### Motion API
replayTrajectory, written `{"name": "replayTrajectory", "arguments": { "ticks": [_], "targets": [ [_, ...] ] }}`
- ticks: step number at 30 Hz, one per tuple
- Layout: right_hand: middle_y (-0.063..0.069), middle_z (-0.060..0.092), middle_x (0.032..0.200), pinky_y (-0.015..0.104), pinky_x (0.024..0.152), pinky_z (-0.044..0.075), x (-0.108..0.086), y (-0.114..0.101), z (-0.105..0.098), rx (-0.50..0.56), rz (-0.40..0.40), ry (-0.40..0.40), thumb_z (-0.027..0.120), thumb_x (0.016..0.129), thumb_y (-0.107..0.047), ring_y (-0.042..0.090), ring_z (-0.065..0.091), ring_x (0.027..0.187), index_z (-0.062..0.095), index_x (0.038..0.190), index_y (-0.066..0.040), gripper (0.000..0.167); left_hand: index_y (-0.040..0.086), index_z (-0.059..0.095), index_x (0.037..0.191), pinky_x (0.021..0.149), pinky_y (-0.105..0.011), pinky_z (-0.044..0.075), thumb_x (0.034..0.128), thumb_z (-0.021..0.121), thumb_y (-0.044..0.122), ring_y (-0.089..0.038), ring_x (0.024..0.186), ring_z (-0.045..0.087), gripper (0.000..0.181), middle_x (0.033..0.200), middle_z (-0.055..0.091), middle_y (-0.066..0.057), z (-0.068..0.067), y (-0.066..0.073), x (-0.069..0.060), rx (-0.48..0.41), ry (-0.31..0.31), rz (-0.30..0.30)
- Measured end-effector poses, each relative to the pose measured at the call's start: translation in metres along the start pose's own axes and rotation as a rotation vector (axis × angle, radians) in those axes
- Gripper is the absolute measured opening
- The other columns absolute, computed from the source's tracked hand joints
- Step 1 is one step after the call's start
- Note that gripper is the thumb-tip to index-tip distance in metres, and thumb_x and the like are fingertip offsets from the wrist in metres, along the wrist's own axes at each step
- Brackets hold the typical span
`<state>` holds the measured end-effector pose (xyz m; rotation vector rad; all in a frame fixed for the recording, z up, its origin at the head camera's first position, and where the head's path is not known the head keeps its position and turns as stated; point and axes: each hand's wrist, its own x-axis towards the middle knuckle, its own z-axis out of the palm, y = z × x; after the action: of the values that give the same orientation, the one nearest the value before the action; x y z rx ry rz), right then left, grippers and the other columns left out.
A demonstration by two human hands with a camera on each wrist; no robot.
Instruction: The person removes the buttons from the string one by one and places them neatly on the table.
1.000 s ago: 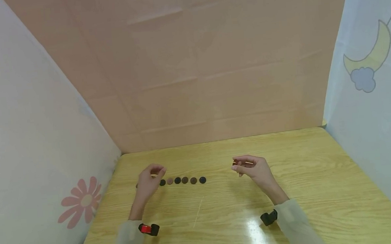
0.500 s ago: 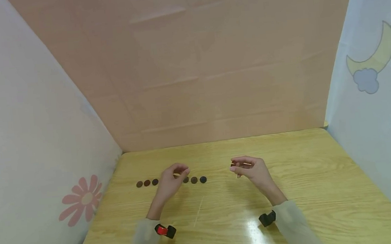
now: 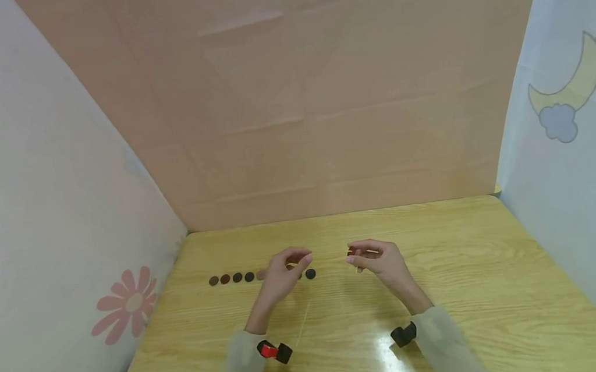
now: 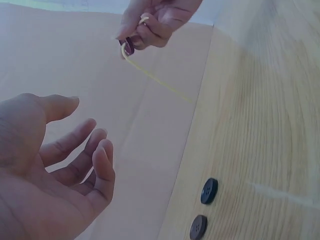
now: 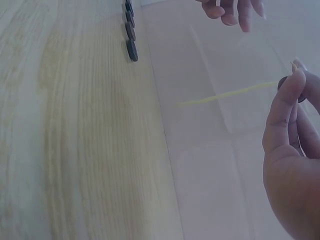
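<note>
My right hand (image 3: 386, 262) pinches a dark red button (image 4: 129, 46) between thumb and fingertips, raised above the table. A thin yellow cord (image 4: 159, 80) hangs from this button, and a short end of it shows by the curled fingers in the left wrist view. To the left of that hand is my left hand (image 3: 282, 278), with loosely bent fingers and nothing between them. It hovers over the right part of a row of buttons, hiding some of them. A dark button (image 3: 311, 274) lies at the row's right end; a reddish one (image 3: 225, 279) is near its left end.
The row lies on a light wood-grain table (image 3: 495, 287). A plain pinkish-brown sheet (image 3: 314, 120) rises behind the table. Patterned white panels stand on either side, with a pink flower (image 3: 128, 304) on the left one and a yellow moon (image 3: 573, 82) on the right one.
My left hand has moved right along the row toward my right hand, uncovering the left-end buttons. My right hand, still pinching the button and cord, has shifted slightly left.
</note>
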<state>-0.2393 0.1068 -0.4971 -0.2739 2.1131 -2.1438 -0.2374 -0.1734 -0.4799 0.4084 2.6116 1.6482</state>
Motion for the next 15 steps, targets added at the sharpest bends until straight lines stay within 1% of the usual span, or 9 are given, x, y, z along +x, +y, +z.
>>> {"name": "replayTrajectory", "arguments": {
  "ticks": [2,5,8,10,12,15],
  "targets": [
    [-0.002,0.074,0.099,0.043,0.078,0.065,-0.001,0.000,0.001,-0.004,0.008,0.004,0.085,0.090,-0.019,0.012,0.075,0.084,0.071,0.127,0.002,0.045,0.019,0.075,0.123,0.082,-0.025,0.057,0.1031,0.068,0.040,-0.017,0.104,0.068,0.029,0.116,0.075,-0.003,0.003,0.002,0.001,-0.017,-0.012,-0.002],
    [-0.001,0.075,0.099,0.043,0.078,0.065,-0.002,0.002,0.002,-0.007,0.008,0.003,0.085,0.090,-0.018,0.016,0.075,0.084,0.071,0.126,0.002,0.044,0.021,0.076,0.122,0.087,-0.028,0.055,0.1030,0.068,0.041,-0.016,0.105,0.068,0.029,0.116,0.075,-0.001,0.006,0.005,0.003,-0.021,-0.017,-0.014],
    [0.000,0.075,0.098,0.044,0.077,0.064,-0.002,0.003,0.004,-0.003,-0.005,-0.003,0.084,0.091,-0.017,0.020,0.075,0.084,0.072,0.126,0.002,0.041,0.019,0.075,0.123,0.088,-0.030,0.055,0.1039,0.067,0.041,-0.016,0.105,0.068,0.030,0.118,0.076,-0.003,0.009,0.008,0.004,-0.035,-0.030,-0.015],
    [0.000,0.075,0.098,0.046,0.077,0.064,-0.002,0.004,0.005,-0.004,-0.014,-0.007,0.083,0.092,-0.015,0.019,0.074,0.083,0.072,0.126,0.002,0.040,0.019,0.075,0.124,0.087,-0.031,0.055,0.1042,0.066,0.042,-0.016,0.104,0.068,0.032,0.118,0.076,-0.003,0.012,0.012,0.005,-0.044,-0.046,-0.020],
    [0.000,0.075,0.098,0.048,0.077,0.064,-0.002,0.003,0.006,-0.004,-0.022,-0.014,0.082,0.092,-0.014,0.016,0.074,0.081,0.072,0.125,0.002,0.038,0.020,0.075,0.125,0.085,-0.031,0.055,0.1045,0.065,0.043,-0.016,0.102,0.068,0.032,0.118,0.076,-0.004,0.015,0.016,0.006,-0.051,-0.067,-0.027],
    [-0.001,0.075,0.097,0.047,0.076,0.064,-0.002,0.003,0.007,-0.007,-0.033,-0.028,0.082,0.092,-0.013,0.014,0.074,0.080,0.072,0.125,0.001,0.038,0.022,0.075,0.124,0.081,-0.032,0.055,0.1046,0.065,0.044,-0.018,0.100,0.068,0.032,0.117,0.076,-0.003,0.021,0.020,0.008,-0.051,-0.090,-0.041]
  ]
}}
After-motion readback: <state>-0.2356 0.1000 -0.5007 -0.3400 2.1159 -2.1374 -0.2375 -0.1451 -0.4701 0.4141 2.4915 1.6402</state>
